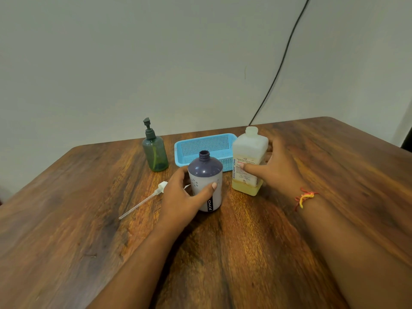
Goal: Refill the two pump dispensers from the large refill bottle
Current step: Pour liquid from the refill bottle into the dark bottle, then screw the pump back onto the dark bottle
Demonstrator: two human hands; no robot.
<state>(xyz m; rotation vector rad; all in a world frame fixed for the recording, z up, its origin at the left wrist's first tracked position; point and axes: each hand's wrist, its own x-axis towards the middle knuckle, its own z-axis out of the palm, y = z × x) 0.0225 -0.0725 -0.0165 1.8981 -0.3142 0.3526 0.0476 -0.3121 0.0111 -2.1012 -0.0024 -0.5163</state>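
Observation:
A white dispenser bottle with a purple shoulder [206, 175] stands upright at the table's middle, its neck uncapped. My left hand [185, 197] is wrapped around its lower body. Its white pump with a long tube [145, 200] lies flat on the table to the left. The large square refill bottle [249, 161] stands to the right, without a cap, with yellow liquid low in it. My right hand [278, 166] is around its right side, thumb on the label. A green pump dispenser [155, 152] stands at the back left with its pump on.
A light blue perforated basket [207, 146] sits behind the two bottles. The wooden table [223, 253] meets a pale wall at the back, where a black cable [283, 59] runs down. A red and yellow thread circles my right wrist.

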